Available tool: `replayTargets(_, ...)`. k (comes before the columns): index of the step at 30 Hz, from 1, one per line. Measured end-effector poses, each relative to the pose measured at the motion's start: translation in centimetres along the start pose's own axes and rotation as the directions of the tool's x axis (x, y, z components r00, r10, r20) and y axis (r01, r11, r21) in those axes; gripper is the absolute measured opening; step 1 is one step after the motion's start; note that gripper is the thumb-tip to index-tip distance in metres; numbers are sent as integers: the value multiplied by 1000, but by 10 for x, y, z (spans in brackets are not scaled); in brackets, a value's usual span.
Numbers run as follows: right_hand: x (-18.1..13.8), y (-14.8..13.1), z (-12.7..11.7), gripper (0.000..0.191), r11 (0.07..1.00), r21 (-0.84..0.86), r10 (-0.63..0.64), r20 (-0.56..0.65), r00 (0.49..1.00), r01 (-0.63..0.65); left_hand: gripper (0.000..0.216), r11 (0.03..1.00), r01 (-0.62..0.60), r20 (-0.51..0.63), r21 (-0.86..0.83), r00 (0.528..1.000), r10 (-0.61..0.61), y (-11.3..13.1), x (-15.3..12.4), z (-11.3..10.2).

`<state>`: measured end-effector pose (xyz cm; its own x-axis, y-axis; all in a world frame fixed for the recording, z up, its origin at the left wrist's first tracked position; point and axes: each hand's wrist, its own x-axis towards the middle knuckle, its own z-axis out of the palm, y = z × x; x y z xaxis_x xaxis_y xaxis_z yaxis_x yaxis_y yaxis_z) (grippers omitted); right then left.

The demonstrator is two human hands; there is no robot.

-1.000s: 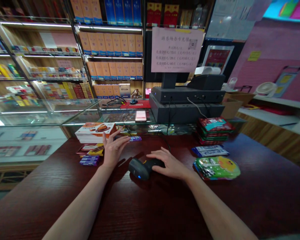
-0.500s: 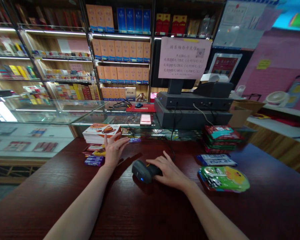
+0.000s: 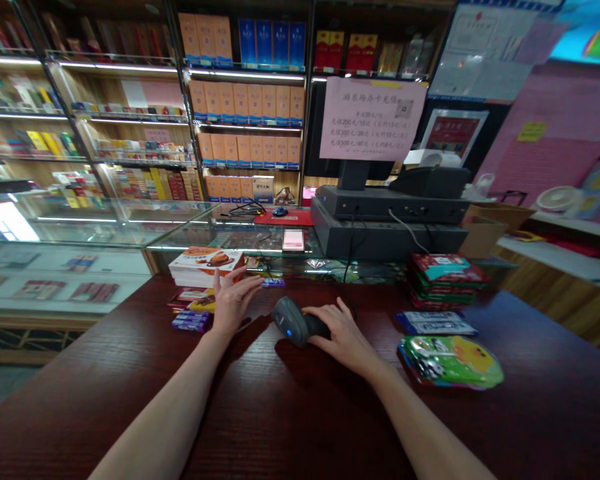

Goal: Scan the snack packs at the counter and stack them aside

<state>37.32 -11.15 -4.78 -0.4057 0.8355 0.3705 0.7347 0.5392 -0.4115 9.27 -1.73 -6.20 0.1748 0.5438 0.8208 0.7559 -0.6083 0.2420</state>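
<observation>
My right hand [image 3: 345, 335] is wrapped round the handle of a dark grey barcode scanner [image 3: 291, 321] with a blue light on its head. A shadow lies under the scanner, which is lifted off the dark wooden counter [image 3: 260, 413]. My left hand [image 3: 231, 300] has its fingers stretched out and holds nothing. It is beside a stack of white and orange boxes [image 3: 205, 268], partly in front of them; whether it touches them I cannot tell. Below those boxes are purple packets [image 3: 191, 322] and a yellow packet [image 3: 203, 305].
On the right lie green duck-and-panda packages [image 3: 455, 360], blue-white packets [image 3: 437, 323] and a stack of red-green packs [image 3: 447, 273]. A grey cash register [image 3: 390, 227] stands behind, its monitor bearing a pink notice [image 3: 373, 120]. Glass display cases [image 3: 180, 233] border the counter's far side.
My right hand has raised the barcode scanner off the counter and tilted it a little. My left hand keeps nearly the same pose. The whole view has shifted slightly.
</observation>
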Motion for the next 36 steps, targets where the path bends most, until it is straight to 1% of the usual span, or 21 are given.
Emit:
replayTargets(6,0,1,0,42,1000,12,-3,6,1000,3,19,1000,2,-15,8,1000,-2,-7,-2,5)
replayTargets(11,1,1,0,44,1000,16,9,26,1000,-9,22,1000,-4,-5,-9,1000,4,-3,-1,3)
replayTargets(18,-2,1,0,43,1000,-1,-17,109,994,17,21,1000,-2,-2,8,1000,2,-4,-1,3)
replayTargets(25,-5,3,2,48,999,-18,-33,182,983,37,20,999,-11,5,47,1000,11,-2,-1,2)
replayTargets(31,-4,3,1,49,1000,-7,-24,198,980,26,20,998,-19,-1,57,1000,19,-1,-1,2)
replayTargets(36,-3,3,-1,58,1000,19,-12,209,978,8,20,998,-27,-13,64,1000,28,-2,-1,4)
